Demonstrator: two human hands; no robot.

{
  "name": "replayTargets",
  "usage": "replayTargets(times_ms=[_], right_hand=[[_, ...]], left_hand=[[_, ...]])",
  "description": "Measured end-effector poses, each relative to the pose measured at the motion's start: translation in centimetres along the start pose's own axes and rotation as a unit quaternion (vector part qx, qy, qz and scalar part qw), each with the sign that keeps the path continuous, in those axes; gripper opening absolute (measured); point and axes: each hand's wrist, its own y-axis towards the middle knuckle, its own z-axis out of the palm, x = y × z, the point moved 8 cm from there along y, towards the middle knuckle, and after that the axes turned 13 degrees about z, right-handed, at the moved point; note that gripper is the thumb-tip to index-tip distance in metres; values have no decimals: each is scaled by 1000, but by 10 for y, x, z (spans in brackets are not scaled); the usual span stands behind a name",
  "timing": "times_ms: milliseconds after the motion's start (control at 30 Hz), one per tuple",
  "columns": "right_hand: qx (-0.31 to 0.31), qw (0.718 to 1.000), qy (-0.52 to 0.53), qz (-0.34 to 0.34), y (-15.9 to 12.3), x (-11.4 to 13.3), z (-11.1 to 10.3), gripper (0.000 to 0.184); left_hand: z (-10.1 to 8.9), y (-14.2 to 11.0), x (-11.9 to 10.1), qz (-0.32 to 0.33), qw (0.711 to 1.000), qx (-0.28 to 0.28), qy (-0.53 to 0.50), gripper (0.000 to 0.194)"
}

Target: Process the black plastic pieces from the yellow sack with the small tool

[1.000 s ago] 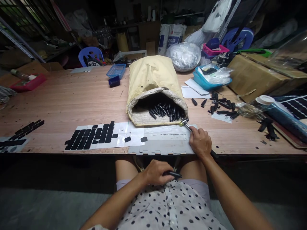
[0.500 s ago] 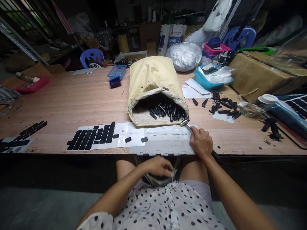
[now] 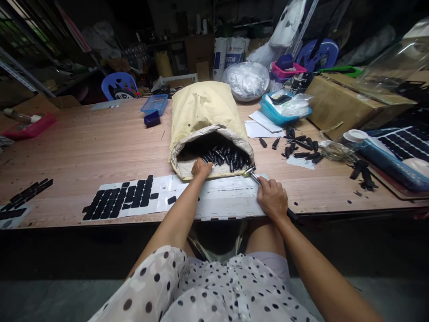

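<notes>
A pale yellow sack (image 3: pixel 208 105) lies on the table with its mouth facing me. Inside its opening are many small shiny black parts (image 3: pixel 234 160). My left hand (image 3: pixel 201 168) reaches to the front lip of the sack, fingers curled at the near left edge of the black parts; whatever is between the fingertips is hidden. In my right hand (image 3: pixel 273 197) is a hammer (image 3: pixel 255 178), gripped by its handle, the metal head resting by the sack's right front corner. Beneath lies a grey-white board (image 3: pixel 231 201) along the table edge.
Rows of black pads on a white sheet (image 3: pixel 114 199) lie left. Loose black parts (image 3: pixel 303 145) are scattered right, near a blue basket (image 3: pixel 283 116) and a cardboard box (image 3: pixel 345 105). A blue tray (image 3: pixel 154 105) stands back left.
My left hand has moved from over my lap forward to the sack's mouth. The right hand keeps its grip on the hammer. The view has shifted slightly.
</notes>
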Motion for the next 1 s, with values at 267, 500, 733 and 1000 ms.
replayTargets(times_ms=[267,500,733,1000], right_hand=[[-2,1000,1,6,0,0,1,30],[15,1000,4,9,0,-1,2,31],[25,999,24,-4,4,-7,0,32],[90,960,266,17,-26,22,-25,38]], left_hand=[[-21,-39,-9,193,981,4,-10,13],[19,-105,0,375,920,83,-75,13],[33,-102,7,388,916,59,-81,15],[36,-100,8,359,926,67,-97,17]])
